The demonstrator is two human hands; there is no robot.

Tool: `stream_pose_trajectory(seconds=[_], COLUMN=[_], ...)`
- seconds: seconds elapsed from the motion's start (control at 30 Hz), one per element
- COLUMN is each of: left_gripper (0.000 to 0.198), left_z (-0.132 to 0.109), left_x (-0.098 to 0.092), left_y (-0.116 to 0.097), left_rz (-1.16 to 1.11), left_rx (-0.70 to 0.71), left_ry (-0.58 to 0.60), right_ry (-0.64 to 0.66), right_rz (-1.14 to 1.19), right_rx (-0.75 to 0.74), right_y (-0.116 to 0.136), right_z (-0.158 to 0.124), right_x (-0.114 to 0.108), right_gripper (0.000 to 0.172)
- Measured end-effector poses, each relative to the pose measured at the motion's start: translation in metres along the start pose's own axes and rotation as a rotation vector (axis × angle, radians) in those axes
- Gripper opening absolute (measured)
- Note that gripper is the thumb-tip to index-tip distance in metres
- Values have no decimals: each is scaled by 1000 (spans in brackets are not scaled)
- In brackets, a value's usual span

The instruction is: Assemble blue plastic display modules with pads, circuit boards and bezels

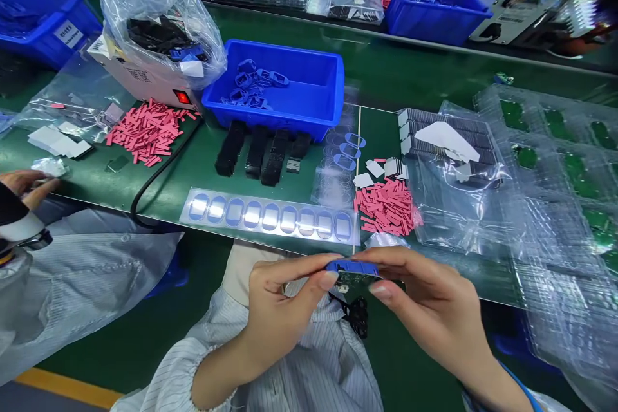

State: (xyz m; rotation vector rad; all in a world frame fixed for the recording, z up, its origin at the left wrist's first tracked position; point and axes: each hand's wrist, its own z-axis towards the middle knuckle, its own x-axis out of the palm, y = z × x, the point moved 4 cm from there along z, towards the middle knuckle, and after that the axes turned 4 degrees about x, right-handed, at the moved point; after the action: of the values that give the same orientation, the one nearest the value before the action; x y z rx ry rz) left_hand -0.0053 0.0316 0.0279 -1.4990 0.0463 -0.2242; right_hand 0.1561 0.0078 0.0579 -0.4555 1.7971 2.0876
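At lower centre, a blue plastic casing [356, 268] and dark-green circuit board [358, 280] are pinched by the fingers [304, 266] of left hand [284, 309] and right hand [432, 309]; by uneven pressure, the board could be tilted.

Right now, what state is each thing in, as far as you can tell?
Left hand: gripping blue casing.
Right hand: gripping its other end.
Blue casing: held, circuit board at its underside.
Middle bin: open, partly filled.
Plastic bag: open, partly filled.
Red switch: on or off, cannot tell.
Label strip: flat.
Pink strips: loose, heaped.
Clear trays: holding green boards.
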Motion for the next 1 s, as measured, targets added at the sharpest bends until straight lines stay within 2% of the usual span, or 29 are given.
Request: stream_pose_trajectory(seconds=[0.17,0.27,0.33,0.4,0.5,0.63,0.73,0.9,1.0], left_gripper=[22,20,36,53,45,40,36,35,42], left_z=[2,2,1,1,3,7,10,15,23], left_x=[0,-1,1,1,-1,-2,-2,-3,-7], left_y=[2,4,4,2,-1,0,0,-4,-2], left_rz=[-8,-76,-114,-82,-6,20,74,177,209], left_rx=[-18,-100,-142,-138,-70,22,123,399,459], left_ry=[35,66,138,192,176,135,101,28,21], right_ry=[-28,-18,34,75,63,89,76,17,35], right_rz=[53,146,234,274,150,-43,-142,-211,-188], right_rx=[-10,79,169,194,81,-115,-230,-328,-351], right_y=[-4,-9,-13,-14,-11,-6,-3,-1,-2], right_z=[-5,-4,-3,-3,-4,-6,-4,7,22], right_x=[-2,0,2,3,-2,-8,-11,-8,-7], right_gripper=[16,14,20,22,16,34,32,25,26])
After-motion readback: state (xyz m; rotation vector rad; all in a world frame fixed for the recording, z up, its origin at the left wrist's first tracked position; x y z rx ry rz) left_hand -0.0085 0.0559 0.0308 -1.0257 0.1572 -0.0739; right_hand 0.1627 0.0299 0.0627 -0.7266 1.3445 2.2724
